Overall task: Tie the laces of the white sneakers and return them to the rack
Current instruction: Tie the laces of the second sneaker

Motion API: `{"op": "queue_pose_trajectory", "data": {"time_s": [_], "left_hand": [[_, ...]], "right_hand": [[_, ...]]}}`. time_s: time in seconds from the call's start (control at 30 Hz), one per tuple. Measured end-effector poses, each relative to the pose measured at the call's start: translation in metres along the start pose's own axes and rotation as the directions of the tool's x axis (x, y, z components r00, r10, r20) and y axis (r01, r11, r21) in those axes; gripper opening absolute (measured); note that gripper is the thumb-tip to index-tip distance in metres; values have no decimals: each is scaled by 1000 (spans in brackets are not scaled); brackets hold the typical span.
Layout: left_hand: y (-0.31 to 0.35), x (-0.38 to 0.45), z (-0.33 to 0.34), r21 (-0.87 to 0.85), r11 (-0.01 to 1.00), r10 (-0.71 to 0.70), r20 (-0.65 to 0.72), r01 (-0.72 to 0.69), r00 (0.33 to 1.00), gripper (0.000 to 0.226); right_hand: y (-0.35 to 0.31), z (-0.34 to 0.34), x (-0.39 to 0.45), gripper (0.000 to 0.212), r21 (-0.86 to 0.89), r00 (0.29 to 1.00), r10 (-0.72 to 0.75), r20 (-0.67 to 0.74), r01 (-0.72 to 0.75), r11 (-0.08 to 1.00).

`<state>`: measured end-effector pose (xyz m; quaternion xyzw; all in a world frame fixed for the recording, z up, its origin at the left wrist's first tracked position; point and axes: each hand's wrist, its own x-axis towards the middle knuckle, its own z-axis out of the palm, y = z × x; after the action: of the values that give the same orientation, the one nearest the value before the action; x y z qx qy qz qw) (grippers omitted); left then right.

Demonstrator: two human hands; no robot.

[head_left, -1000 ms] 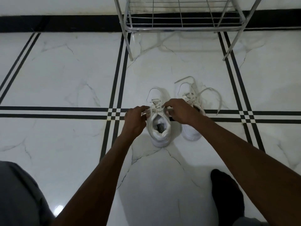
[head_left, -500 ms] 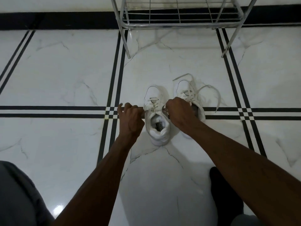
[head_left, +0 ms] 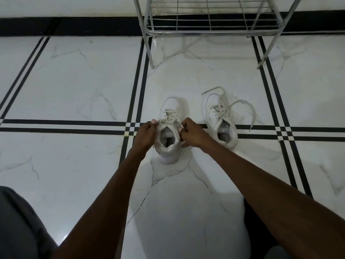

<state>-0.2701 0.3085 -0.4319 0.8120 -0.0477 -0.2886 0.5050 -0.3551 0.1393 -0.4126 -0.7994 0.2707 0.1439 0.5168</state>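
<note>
White marble floor (head_left: 74,86) with black double lines, chrome wire rack (head_left: 211,19) at top against the wall, bottom shelf bare where visible. 2 white sneakers on the floor in front of it, toes toward the rack. Left sneaker (head_left: 170,116) sits between both hands; right sneaker (head_left: 217,116) just beside it, laces loose and splayed on the tile. No brand readable; dark insole tags in both shoes too small to read. Left hand (head_left: 146,135) fingers curled, pinching a lace at the collar's left edge. Right hand (head_left: 192,134) curled likewise, pinching the lace on the right edge. Both hands touch the shoe.
</note>
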Motion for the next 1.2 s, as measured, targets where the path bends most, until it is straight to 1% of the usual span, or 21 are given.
{"op": "queue_pose_trajectory", "data": {"time_s": [0.1, 0.2, 0.27, 0.3, 0.33, 0.37, 0.43, 0.47, 0.5, 0.53, 0.6, 0.67, 0.73, 0.77, 0.83, 0.9, 0.93, 0.97, 1.0, 1.07, 1.2], "left_hand": [[-3, 4, -14, 29, 999, -39, -38, 40, 999, 58], [-3, 2, -18, 46, 999, -18, -58, 21, 998, 59], [3, 0, -15, 133, 991, 11, -87, 1, 996, 56], [6, 1, -13, 197, 980, 37, -126, -11, 991, 53], [11, 0, -10, 264, 964, 85, -182, -35, 980, 52], [17, 0, -7, 327, 942, 165, -243, -80, 956, 51], [29, -1, 2, 400, 896, 335, -317, -195, 887, 43], [38, -2, 11, 410, 877, 396, -321, -251, 860, 35], [46, -4, 21, 408, 859, 445, -299, -308, 844, 27], [56, -8, 32, 393, 849, 472, -260, -354, 843, 21], [73, -15, 57, 360, 849, 455, -125, -387, 882, 21], [79, -17, 81, 324, 873, 380, 17, -365, 925, 26], [79, -20, 102, 249, 914, 295, 131, -319, 946, 34], [77, -21, 111, 223, 922, 282, 175, -317, 943, 43], [72, -22, 127, 257, 902, 292, 226, -346, 929, 54], [69, -24, 136, 299, 881, 299, 247, -366, 922, 56], [67, -24, 139, 295, 879, 307, 248, -373, 919, 55], [66, -24, 141, 288, 881, 311, 246, -376, 918, 55], [64, -22, 142, 277, 886, 310, 244, -372, 919, 54], [62, -20, 142, 281, 882, 318, 240, -379, 917, 55], [57, -13, 130, 281, 883, 317, 235, -377, 919, 61]], "right_hand": [[-8, 13, 5, 22, 15, 998, -4, 55, 3, 1000], [-12, 15, 8, 22, 23, 998, 13, 66, -14, 1000], [-14, 11, 7, 25, -19, 999, 7, 44, -6, 1000], [-14, 7, 7, 28, -67, 1000, -10, 20, 11, 998], [-15, 1, 5, 29, -122, 999, -31, -11, 30, 992], [-16, -5, 2, 29, -157, 997, -59, -52, 50, 986], [-18, -21, -3, 22, -136, 980, -126, -154, 106, 985], [-17, -31, -7, 16, -95, 967, -142, -213, 124, 988], [-16, -41, -11, 12, -42, 952, -146, -269, 139, 989], [-15, -53, -15, 11, 16, 939, -136, -315, 148, 989], [-10, -78, -24, 13, 108, 911, -113, -396, 168, 980], [2, -101, -31, 14, 84, 858, -95, -504, 159, 984], [18, -121, -37, 15, -22, 807, -91, -584, 96, 995], [26, -129, -38, 18, -70, 809, -91, -581, 62, 996], [43, -140, -42, 32, -132, 869, -46, -492, -22, 991], [55, -141, -45, 51, -198, 930, 45, -364, -124, 972], [60, -137, -45, 54, -234, 948, 63, -312, -141, 962], [64, -132, -44, 50, -263, 956, 54, -290, -133, 956], [67, -126, -43, 41, -287, 954, 28, -299, -117, 951], [69, -116, -40, 31, -327, 936, -36, -350, -86, 941], [63, -107, -39, 30, -329, 940, -81, -332, -36, 944]]}}
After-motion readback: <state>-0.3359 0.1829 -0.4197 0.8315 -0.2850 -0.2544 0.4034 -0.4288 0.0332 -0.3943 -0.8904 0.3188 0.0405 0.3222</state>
